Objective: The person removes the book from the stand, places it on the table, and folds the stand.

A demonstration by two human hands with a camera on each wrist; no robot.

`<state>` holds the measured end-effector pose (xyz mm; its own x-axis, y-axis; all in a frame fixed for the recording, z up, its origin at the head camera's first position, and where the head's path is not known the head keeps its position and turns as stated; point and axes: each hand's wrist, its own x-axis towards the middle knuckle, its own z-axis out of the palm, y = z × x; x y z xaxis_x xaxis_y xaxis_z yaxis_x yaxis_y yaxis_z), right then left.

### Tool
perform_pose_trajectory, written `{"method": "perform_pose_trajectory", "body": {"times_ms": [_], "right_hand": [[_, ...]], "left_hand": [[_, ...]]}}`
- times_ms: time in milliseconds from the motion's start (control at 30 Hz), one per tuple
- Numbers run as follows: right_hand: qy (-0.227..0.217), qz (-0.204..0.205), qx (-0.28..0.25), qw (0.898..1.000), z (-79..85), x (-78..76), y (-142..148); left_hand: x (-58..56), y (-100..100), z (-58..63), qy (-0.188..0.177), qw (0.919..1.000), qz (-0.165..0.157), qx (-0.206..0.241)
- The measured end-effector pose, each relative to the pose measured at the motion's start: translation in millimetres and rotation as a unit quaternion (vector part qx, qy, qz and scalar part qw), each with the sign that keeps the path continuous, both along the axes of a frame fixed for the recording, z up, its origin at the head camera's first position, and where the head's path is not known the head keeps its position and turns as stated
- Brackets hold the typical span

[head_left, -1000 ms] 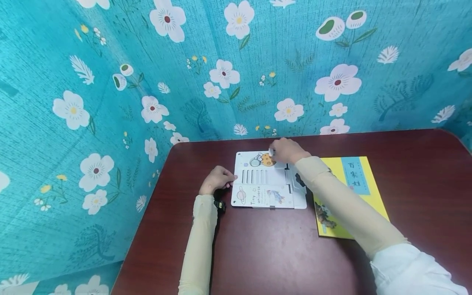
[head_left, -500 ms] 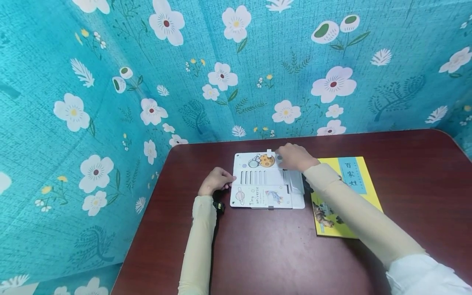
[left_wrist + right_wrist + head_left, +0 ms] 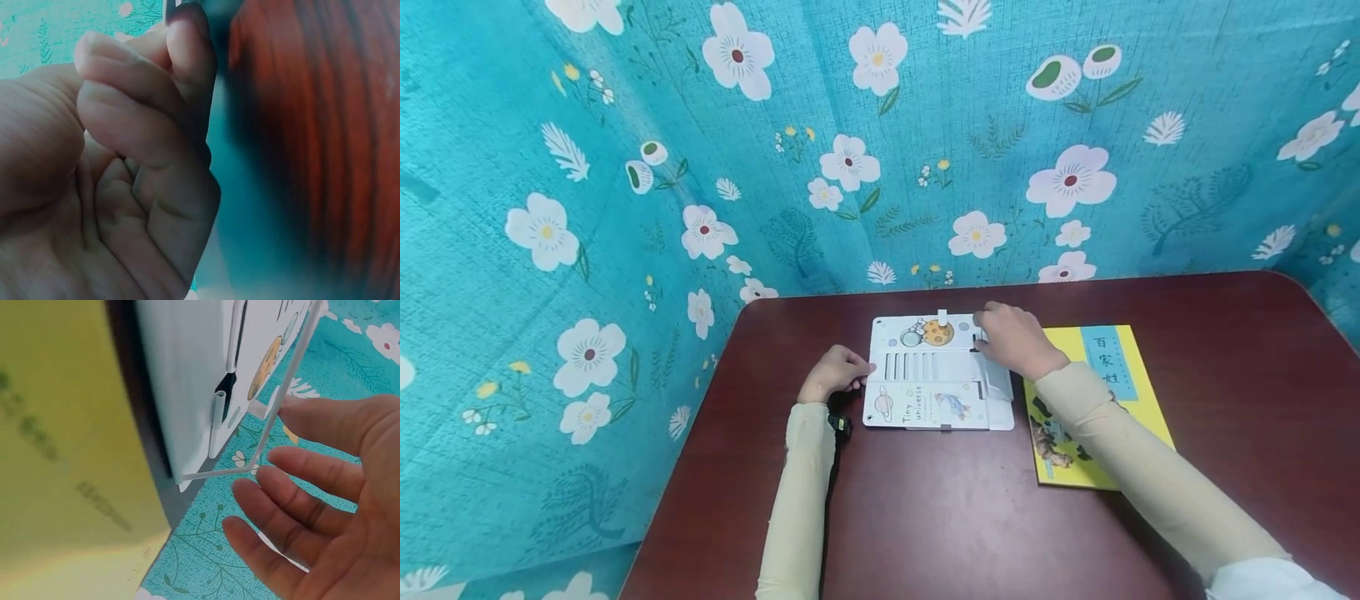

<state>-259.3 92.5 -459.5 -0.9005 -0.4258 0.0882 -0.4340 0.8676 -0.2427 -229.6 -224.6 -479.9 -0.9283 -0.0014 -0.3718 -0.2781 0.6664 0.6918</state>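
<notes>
A white book stand [image 3: 951, 367] printed with "Tiny universe" and space drawings lies flat on the table. At its left edge my left hand [image 3: 835, 372] pinches the panel between thumb and bent fingers; in the left wrist view the hand [image 3: 137, 125] has a thin pale edge at its fingertips. My right hand [image 3: 1017, 340] is over the stand's upper right corner. Seen from the right wrist, this hand [image 3: 325, 494] has its thumb against a bent white wire support [image 3: 281, 394], the other fingers spread and slightly bent. A small white clip [image 3: 942, 317] stands at the top edge.
A yellow book [image 3: 1138, 408] with a blue title panel lies right of the stand, partly under my right forearm. The dark red table [image 3: 925, 517] ends at a blue floral curtain [image 3: 820, 100] behind and to the left.
My right hand has left the small clip at the top edge and moved right and slightly nearer, to the stand's right corner. The left hand keeps its pinch on the left edge.
</notes>
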Motion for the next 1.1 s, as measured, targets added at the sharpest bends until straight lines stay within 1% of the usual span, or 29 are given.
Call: {"method": "perform_pose_trajectory", "body": {"times_ms": [67, 200, 267, 433, 633, 767, 867, 1100], "right_hand": [[0.000, -0.006, -0.006, 1.000, -1.6, 1.3, -0.2], [-0.021, -0.013, -0.014, 1.000, -1.4, 4.9, -0.2], [-0.032, -0.012, -0.018, 0.999, -2.0, 7.3, -0.3], [-0.041, -0.005, -0.014, 0.999, -2.9, 11.7, -0.8], [-0.039, -0.003, -0.017, 0.999, -2.3, 11.0, -2.4], [-0.054, 0.001, -0.016, 0.998, -5.6, 11.0, -5.1], [-0.060, 0.001, -0.010, 0.998, -9.1, 11.3, -7.4], [-0.049, 0.004, -0.002, 0.999, -14.7, 7.2, -11.4]], "left_hand": [[0.7, -1.8, -0.3, 0.003, 1.0000, 0.001, -0.003], [0.5, -3.0, -1.3, 0.006, 1.0000, 0.000, -0.002], [1.0, -3.3, -1.6, 0.006, 1.0000, 0.000, -0.004], [2.0, -3.1, -2.2, -0.004, 1.0000, -0.003, -0.005], [1.0, -2.6, -0.8, 0.005, 1.0000, 0.000, 0.001], [2.2, -3.2, -1.3, -0.002, 1.0000, -0.002, -0.003], [1.9, -2.9, -1.9, -0.005, 1.0000, -0.004, 0.003], [-1.8, -4.3, -1.4, -0.002, 0.9999, -0.003, 0.010]]}}
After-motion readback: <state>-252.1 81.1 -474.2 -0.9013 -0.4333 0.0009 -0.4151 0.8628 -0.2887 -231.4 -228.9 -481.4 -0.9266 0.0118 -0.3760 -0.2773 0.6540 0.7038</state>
